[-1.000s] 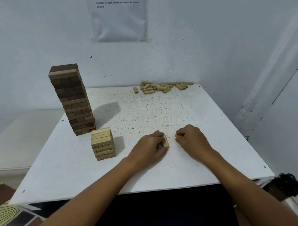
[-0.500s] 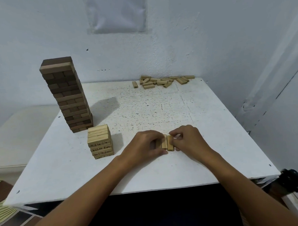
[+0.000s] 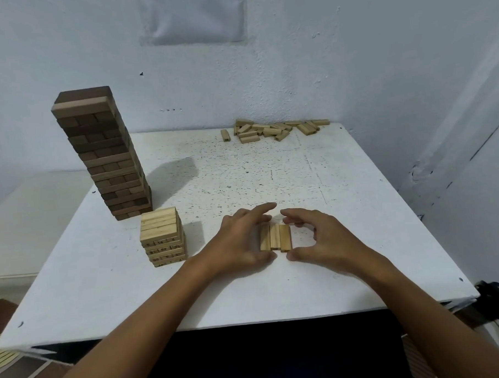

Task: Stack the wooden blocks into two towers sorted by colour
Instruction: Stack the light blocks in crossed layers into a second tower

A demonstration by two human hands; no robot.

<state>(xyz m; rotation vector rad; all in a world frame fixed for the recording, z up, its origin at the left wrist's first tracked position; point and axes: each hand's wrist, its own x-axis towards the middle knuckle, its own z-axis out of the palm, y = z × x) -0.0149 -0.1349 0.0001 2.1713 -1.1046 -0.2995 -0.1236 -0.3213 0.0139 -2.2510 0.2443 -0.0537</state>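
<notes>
Table (image 3: 360, 269), white and speckled with dark flecks, fills most of the head view and stands in a corner of pale walls; a sheet of paper (image 3: 192, 17) hangs on the back wall above it. Dark tower (image 3: 104, 155), the tallest thing on the table, rises at the left rear, built of brown blocks in crossed layers, with one lighter layer just under its dark top layer; it casts a shadow to its right. Light tower (image 3: 163, 238), much shorter, stands just in front of the dark one, near it but apart; its blocks are pale wood, and small dark numbers show on the block ends. Loose pale blocks (image 3: 274, 129) lie in a scattered heap along the far edge of the table, towards the right corner, well apart from both towers. Three pale blocks (image 3: 274, 237) lie flat side by side on the near middle of the table, touching one another, their long sides running away from the person. Left hand (image 3: 239, 240) and right hand (image 3: 324, 237) flank this row; on each, fingers curve round the far ends and the thumb sits at the near ends, so both hands grasp the row between them.
</notes>
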